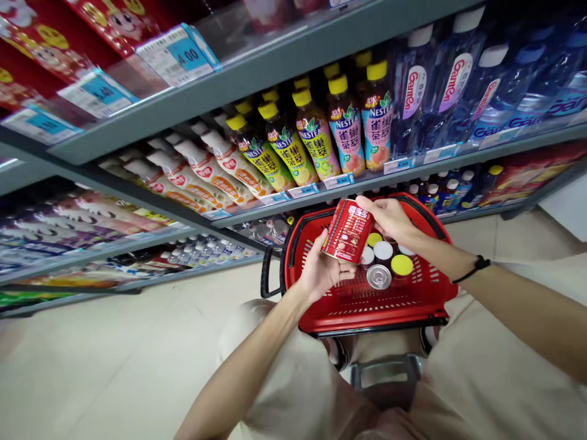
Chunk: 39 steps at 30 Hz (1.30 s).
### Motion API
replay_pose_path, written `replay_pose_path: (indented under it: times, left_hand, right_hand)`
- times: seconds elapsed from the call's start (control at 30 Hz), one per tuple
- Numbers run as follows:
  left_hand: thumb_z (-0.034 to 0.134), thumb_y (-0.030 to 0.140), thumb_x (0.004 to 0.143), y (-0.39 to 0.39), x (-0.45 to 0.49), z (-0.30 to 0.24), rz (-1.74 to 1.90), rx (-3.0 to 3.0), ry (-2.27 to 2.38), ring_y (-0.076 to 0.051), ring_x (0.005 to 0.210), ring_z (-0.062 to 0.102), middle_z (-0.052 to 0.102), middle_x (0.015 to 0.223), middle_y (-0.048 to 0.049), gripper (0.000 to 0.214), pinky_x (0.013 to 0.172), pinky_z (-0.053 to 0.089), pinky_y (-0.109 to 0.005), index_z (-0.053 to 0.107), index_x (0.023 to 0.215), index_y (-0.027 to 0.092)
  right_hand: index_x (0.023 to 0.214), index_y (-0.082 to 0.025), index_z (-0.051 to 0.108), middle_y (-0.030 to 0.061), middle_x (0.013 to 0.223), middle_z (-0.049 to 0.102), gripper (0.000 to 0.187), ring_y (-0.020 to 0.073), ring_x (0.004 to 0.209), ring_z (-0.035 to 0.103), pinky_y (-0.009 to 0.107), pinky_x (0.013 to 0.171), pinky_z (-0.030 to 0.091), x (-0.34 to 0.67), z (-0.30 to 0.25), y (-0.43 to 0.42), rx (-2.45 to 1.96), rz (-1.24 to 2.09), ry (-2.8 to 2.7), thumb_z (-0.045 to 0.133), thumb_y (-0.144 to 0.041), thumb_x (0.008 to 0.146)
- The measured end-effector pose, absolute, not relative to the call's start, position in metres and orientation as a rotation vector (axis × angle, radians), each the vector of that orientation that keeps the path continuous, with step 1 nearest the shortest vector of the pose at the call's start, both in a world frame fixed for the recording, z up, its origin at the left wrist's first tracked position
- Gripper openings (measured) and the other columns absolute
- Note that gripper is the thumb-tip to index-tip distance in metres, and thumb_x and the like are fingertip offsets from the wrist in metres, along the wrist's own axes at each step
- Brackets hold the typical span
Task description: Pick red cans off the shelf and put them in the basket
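The red can (pixel 351 232) is leaning at a slant above the basket (pixel 367 322), lying between both hands and touching each. The left hand (pixel 321 273) is cradling its lower end, thumb up along the side and fingers reaching underneath, while the right hand (pixel 387 219) is closing its fingertips on the upper corner. For a sure hold, the left palm should be bearing the weight and the right fingers only steadying and turning, clear of the print; a firm thumb should be stopping the smooth side from slipping. Below, capped containers (pixel 402 265) and a ring-pull tin (pixel 378 277) are standing in the basket, so a drop would be striking their lids. Beyond the basket, bottles (pixel 347 125) are lining the shelf (pixel 257 211).
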<state>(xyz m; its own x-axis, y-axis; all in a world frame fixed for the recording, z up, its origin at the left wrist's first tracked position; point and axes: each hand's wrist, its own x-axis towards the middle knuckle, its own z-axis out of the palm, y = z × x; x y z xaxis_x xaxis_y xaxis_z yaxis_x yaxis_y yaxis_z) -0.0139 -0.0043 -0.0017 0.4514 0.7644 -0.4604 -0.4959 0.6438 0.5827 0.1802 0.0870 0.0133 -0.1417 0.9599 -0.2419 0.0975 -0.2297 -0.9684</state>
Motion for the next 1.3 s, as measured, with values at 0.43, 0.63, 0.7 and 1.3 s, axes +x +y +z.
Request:
replay_pose_path:
  times: [0.43,0.63,0.7,1.3]
  left_hand:
    - [0.072,0.069,0.087,-0.003,-0.011,-0.001,1.022,0.535,0.933,-0.013,0.055,0.052,0.060,0.066,-0.0006,0.053,0.055,0.045,-0.025,0.064,0.093,0.017]
    - [0.084,0.066,0.077,0.001,-0.018,0.000,1.252,0.901,1.288,-0.014,0.067,0.063,0.070,0.087,-0.0031,0.058,0.058,0.047,-0.025,0.061,0.100,0.018]
    - [0.094,0.057,0.067,0.002,-0.020,0.003,1.323,1.084,1.394,-0.017,0.078,0.069,0.072,0.095,-0.0033,0.063,0.069,0.054,-0.027,0.059,0.102,0.018]
    - [0.085,0.041,0.088,-0.003,-0.038,0.008,1.189,2.589,1.521,-0.029,0.135,0.064,0.063,0.144,-0.0182,0.073,0.104,0.060,-0.042,0.044,0.145,0.021]
  right_hand:
    - [0.068,-0.021,0.052,-0.0010,0.048,0.052,0.065,0.0083,0.038,0.042,0.022,0.037,0.029,0.181,0.023,0.086,-1.314,1.554,-1.352,0.066,-0.082,0.086]
    - [0.100,-0.017,0.067,0.0022,0.058,0.060,0.067,0.0154,0.047,0.056,0.024,0.040,0.036,0.179,0.015,0.090,-1.138,1.724,-1.272,0.042,-0.079,0.098]
    - [0.118,-0.017,0.067,0.0027,0.061,0.063,0.071,0.0180,0.049,0.059,0.025,0.040,0.039,0.179,0.011,0.092,-1.095,1.794,-1.275,0.039,-0.079,0.099]
    - [0.133,-0.021,0.066,0.0093,0.130,0.072,0.052,0.0287,0.119,0.066,0.047,0.107,0.051,0.185,0.007,0.086,-0.963,1.411,-1.605,0.053,-0.058,0.098]
